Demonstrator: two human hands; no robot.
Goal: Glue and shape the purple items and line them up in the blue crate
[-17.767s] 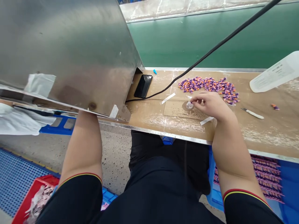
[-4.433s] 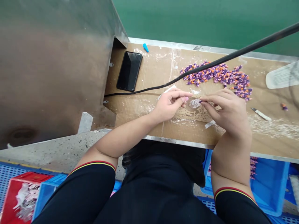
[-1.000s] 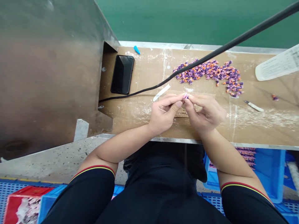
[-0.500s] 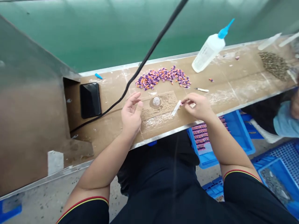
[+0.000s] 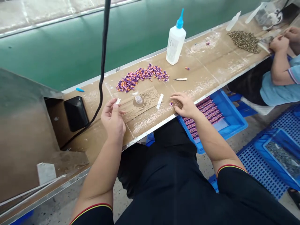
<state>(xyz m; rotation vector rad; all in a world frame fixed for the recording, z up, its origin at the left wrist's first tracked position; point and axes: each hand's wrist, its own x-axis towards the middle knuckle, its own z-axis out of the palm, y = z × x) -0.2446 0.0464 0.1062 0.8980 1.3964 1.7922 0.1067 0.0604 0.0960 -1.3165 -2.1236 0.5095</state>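
My left hand [image 5: 113, 117] is at the left end of a damp cardboard piece [image 5: 150, 97], thumb and fingers closed. A small white strip [image 5: 118, 101] shows at its fingertips. On the cardboard stands a small clear, rounded object [image 5: 138, 99] in a wet patch. My right hand [image 5: 185, 105] is over the bench to the right, its fingers curved and apart. Close by its fingertips is a tiny pink, purple and orange piece [image 5: 171, 103]. Another white strip [image 5: 160, 101] lies at the cardboard's right end. Behind is a heap of similar coloured pieces [image 5: 140, 77].
A blue-tipped bottle [image 5: 176, 43], a small knife [image 5: 180, 79] and a phone [image 5: 76, 113] are on the bench. A black cable [image 5: 103, 62] hangs down in front. A blue tray [image 5: 231, 120] with rows of pieces is below; a co-worker's hands [image 5: 281, 43] are at far right.
My right fingers have spread from their pinch, close to the small coloured piece. My left fingers have closed, with a white strip now showing at their tips. The view has turned rightward.
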